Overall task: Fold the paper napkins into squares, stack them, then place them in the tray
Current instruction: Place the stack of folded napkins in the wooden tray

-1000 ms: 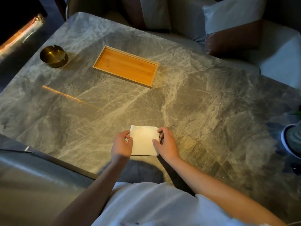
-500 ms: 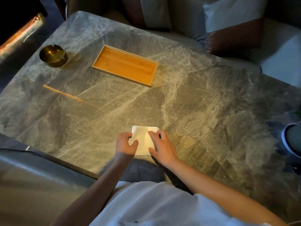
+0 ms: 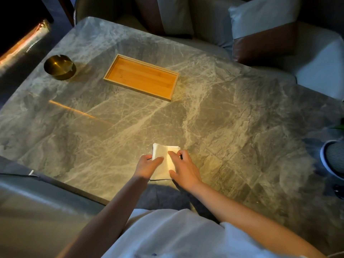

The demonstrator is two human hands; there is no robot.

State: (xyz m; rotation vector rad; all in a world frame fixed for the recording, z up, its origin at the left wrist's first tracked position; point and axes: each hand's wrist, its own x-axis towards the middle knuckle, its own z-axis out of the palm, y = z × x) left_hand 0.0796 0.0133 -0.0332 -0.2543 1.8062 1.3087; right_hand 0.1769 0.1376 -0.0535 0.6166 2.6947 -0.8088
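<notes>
I hold the napkins (image 3: pixel 163 155) with both my hands. They are a small white pile, folded into a square, and I can see a few thin layers at the side that faces the tray (image 3: pixel 137 90). The pile is on the gray stone table (image 3: pixel 242 127), well apart from the tray, on the side of it close to my body. The dark line under its edges may mean it is lifted a little; I cannot tell.

My left hand (image 3: pixel 147 165) grips the left side of the pile. My thumb lies on top of the paper and my other fingers curl at the edge. My arm comes up from below, bent in a little.

My right hand (image 3: pixel 183 167) grips the right side. My pointing finger lies on top of the paper, and my thumb presses the corner near me. My other fingers bend round the edge. My wrist is low, near the table, and my bare arm goes back to my white sleeve.

The tray is made of wood, and nothing is in it. A little gold bowl (image 3: pixel 60 67) sits to the left of the tray, apart from it.
</notes>
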